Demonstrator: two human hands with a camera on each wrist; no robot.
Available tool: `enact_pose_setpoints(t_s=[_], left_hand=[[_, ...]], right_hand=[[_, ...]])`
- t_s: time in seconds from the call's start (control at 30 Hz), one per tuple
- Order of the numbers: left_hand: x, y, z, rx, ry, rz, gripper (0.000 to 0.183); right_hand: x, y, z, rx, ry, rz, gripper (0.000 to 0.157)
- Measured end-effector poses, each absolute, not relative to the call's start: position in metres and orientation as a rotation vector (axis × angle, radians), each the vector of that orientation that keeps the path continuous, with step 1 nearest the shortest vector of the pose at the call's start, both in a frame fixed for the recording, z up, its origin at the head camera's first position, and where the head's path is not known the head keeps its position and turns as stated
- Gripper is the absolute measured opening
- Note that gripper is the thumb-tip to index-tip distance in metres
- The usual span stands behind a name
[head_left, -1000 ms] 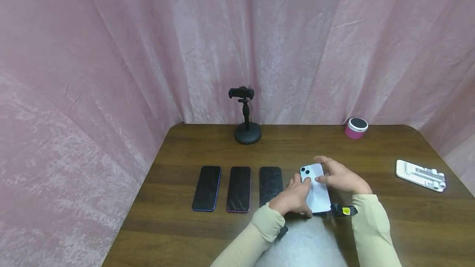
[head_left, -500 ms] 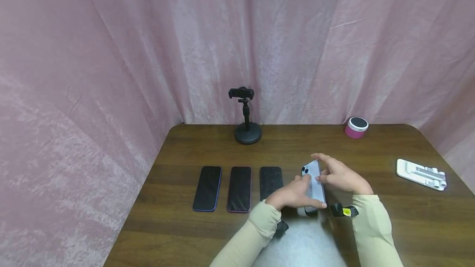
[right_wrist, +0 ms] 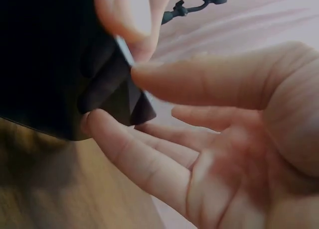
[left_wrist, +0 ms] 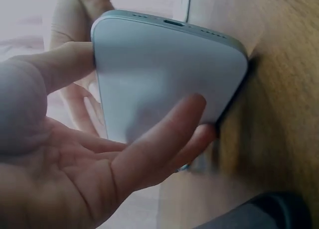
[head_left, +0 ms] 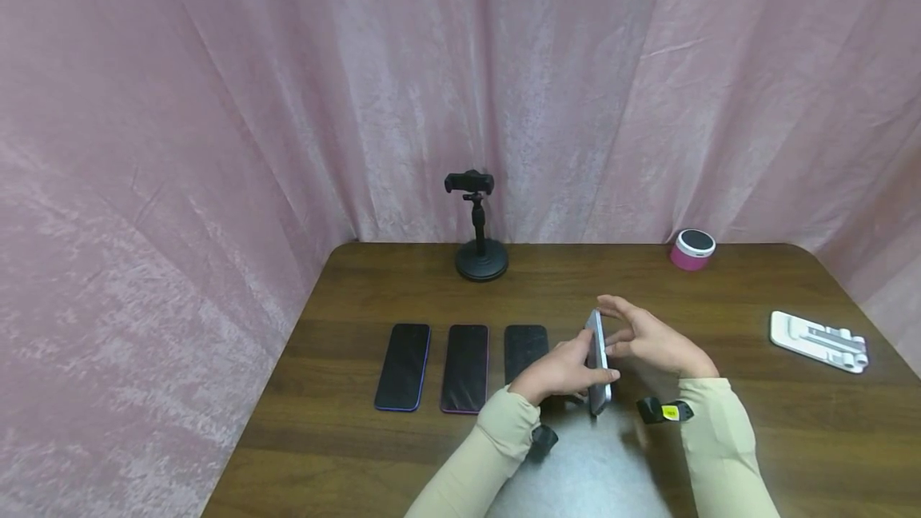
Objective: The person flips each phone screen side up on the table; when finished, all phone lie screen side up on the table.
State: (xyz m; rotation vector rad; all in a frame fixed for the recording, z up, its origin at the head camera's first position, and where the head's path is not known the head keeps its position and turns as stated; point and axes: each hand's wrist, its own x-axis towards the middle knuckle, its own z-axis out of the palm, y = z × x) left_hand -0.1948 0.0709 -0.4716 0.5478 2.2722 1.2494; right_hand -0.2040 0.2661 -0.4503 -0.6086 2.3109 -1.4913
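Observation:
A smartphone (head_left: 598, 342) with a pale back is tipped steeply on its long edge, close over the table. My left hand (head_left: 564, 368) grips it near the bottom end, thumb on one long edge and fingers spread across the back (left_wrist: 144, 69). At the far end my right hand (head_left: 655, 340) holds a corner, its thumb at the phone's edge and a fingertip low against the dark screen (right_wrist: 40, 64). Left of the hands, a black-faced phone (head_left: 526, 346) lies flat, partly covered by my left hand. A purple-edged phone (head_left: 464, 368) and a blue-edged phone (head_left: 403, 366) lie beside it.
A black phone stand (head_left: 480, 258) stands at the back of the wooden table (head_left: 324, 454). A pink and white round speaker-like object (head_left: 692, 250) is at the back right, and a white folded stand (head_left: 819, 342) lies near the right edge. Pink curtains hang behind.
The pale phone has turned from back-up and nearly flat to steeply on its edge, moving slightly left. Both hands have shifted a little left with it. The other phones stay put.

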Motion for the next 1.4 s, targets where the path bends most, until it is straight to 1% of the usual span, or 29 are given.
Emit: enact_pose_setpoints(t_s=[0.1,0.2,0.27,0.43,0.53,0.8,0.97,1.17,1.4], left_hand=[[-0.194,0.070,-0.470,0.513,2.238,1.282,0.073],[-0.195,0.069,-0.469,0.531,2.252,1.294,0.067],[-0.196,0.068,-0.468,0.565,2.287,1.285,0.066],[-0.197,0.065,-0.466,0.612,2.373,1.258,0.070],[-0.196,0.064,-0.464,0.583,2.375,1.281,0.066],[-0.195,0.063,-0.462,0.513,2.340,1.341,0.060],[-0.194,0.060,-0.461,0.545,2.469,1.210,0.058],[-0.194,0.059,-0.460,0.456,2.470,1.213,0.050],[-0.193,0.060,-0.463,0.392,2.480,1.227,0.053]], right_hand=[[-0.206,0.267,-0.455,-0.603,2.273,-1.518,0.081],[-0.209,0.268,-0.459,-0.626,2.235,-1.544,0.079],[-0.210,0.268,-0.462,-0.648,2.212,-1.561,0.077],[-0.212,0.264,-0.466,-0.693,2.201,-1.595,0.073],[-0.213,0.261,-0.466,-0.689,2.206,-1.601,0.073],[-0.215,0.252,-0.471,-0.543,2.126,-1.638,0.071],[-0.216,0.247,-0.478,-0.568,2.194,-1.597,0.065],[-0.216,0.242,-0.480,-0.597,2.258,-1.572,0.066],[-0.216,0.241,-0.482,-0.614,2.398,-1.451,0.064]])
